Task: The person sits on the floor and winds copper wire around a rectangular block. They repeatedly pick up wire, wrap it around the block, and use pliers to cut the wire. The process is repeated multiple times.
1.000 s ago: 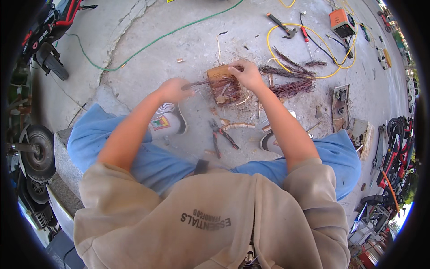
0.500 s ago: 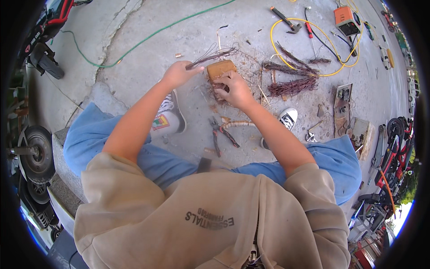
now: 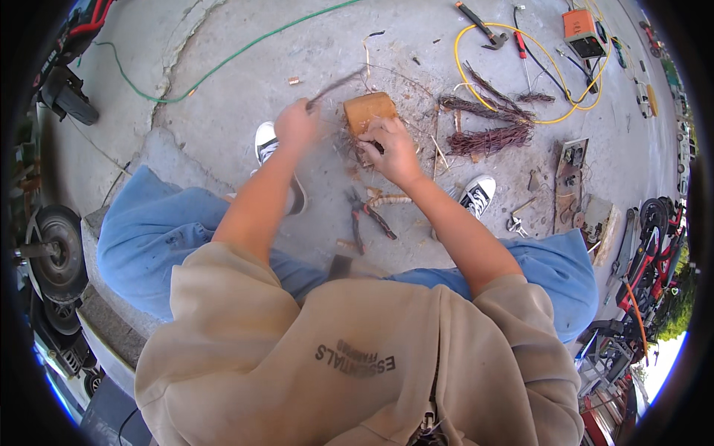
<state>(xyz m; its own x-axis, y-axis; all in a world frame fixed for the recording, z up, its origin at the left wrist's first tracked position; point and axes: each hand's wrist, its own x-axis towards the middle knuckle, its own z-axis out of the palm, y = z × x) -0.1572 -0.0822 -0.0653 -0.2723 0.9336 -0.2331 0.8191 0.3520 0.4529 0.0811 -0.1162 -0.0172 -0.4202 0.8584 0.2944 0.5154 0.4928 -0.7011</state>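
My left hand (image 3: 296,124), smeared by motion, is closed round a thin bundle of dark wires (image 3: 336,85) that slants up and to the right. To its right, a brown block (image 3: 370,110) rests on the concrete among scraps. My right hand (image 3: 392,151) grips the near end of this block, fingers bent over it; what lies under the fingers is partly hidden. Nearer to me lie pliers (image 3: 364,220) with dark, red-marked handles, jaws apart, beside a pale, wrapped-looking stick (image 3: 390,199).
Bunches of reddish-brown wire (image 3: 489,138) lie to the right. Beyond them are a hammer (image 3: 483,27), a red-handled screwdriver (image 3: 520,46), a yellow cable (image 3: 457,56) and an orange box (image 3: 583,33). A green hose (image 3: 223,62) crosses the far left floor. My shoes flank the work.
My left hand has swung the wire bundle to a steeper slant, its far end further left, and my left forearm has come inward. My right hand stays on the block.
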